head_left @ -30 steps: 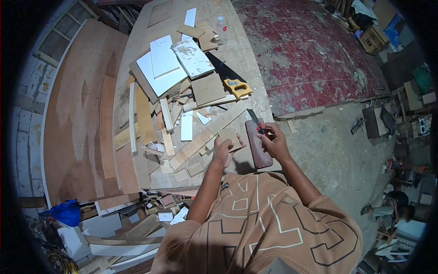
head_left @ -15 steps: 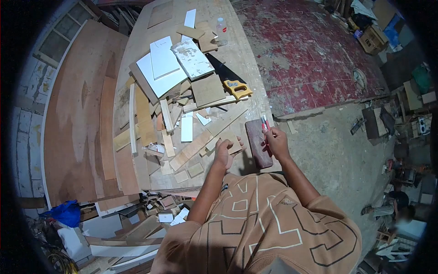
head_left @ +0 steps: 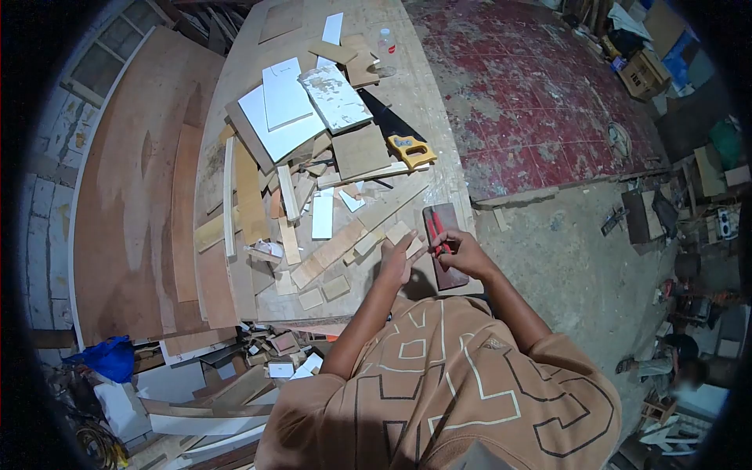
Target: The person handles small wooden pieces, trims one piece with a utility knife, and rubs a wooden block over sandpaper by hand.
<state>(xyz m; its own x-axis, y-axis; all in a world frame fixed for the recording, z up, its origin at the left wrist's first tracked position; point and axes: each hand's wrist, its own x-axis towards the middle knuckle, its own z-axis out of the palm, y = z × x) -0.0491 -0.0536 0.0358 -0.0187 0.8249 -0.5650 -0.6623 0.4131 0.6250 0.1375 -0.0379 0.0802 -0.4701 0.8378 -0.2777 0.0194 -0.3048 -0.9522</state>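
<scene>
My left hand (head_left: pixel 397 262) is closed on a small wooden block (head_left: pixel 403 237) near the table's front edge. Just right of it, my right hand (head_left: pixel 458 252) grips a red-handled tool (head_left: pixel 435 233), whose exact kind I cannot make out. Beneath the tool and the right hand lies a dark reddish-brown block (head_left: pixel 450 277). Strips of pale wood (head_left: pixel 333 252) lie left of my left hand, with two small wood pieces (head_left: pixel 335 287) close by.
A saw with a yellow handle (head_left: pixel 412 151) rests beside stacked boards (head_left: pixel 337 98) on the worktable (head_left: pixel 444 133). A plastic bottle (head_left: pixel 386 43) stands farther back. Offcuts (head_left: pixel 282 345) lie below the table's front left. Another person (head_left: pixel 680 360) is at the far right.
The red-handled tool has turned and moved left over the brown block, with my right hand closer to my left. The wooden block in my left hand has turned. The view has shifted slightly.
</scene>
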